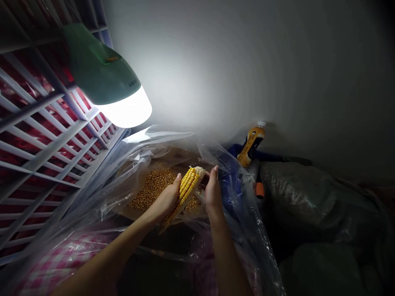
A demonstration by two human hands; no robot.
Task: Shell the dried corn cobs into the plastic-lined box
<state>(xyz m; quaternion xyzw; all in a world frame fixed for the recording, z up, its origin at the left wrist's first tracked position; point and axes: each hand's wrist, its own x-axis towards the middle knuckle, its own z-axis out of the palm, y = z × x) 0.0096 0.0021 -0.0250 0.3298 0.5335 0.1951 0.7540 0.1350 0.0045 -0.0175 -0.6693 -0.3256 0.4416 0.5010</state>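
A yellow ear of corn (187, 188) is tilted, its upper end bare and whitish where kernels are gone. Wrapped around its left side, my left hand (168, 196) grips it with the thumb along the top. My right hand (212, 191) is beside the bare end, thumb raised and apart from the cob; its other fingers reach toward that end and are partly hidden. Below both hands, loose corn kernels (159, 183) lie in a large clear plastic bag (114, 195) that is spread wide.
A lit green lamp (101, 70) hangs at upper left against a slatted plastic crate (46, 119). By the wall (247, 61) leans a yellow-labelled bottle (251, 144). An orange-ended handle (259, 190) and a bulky dark sack (305, 197) are at right.
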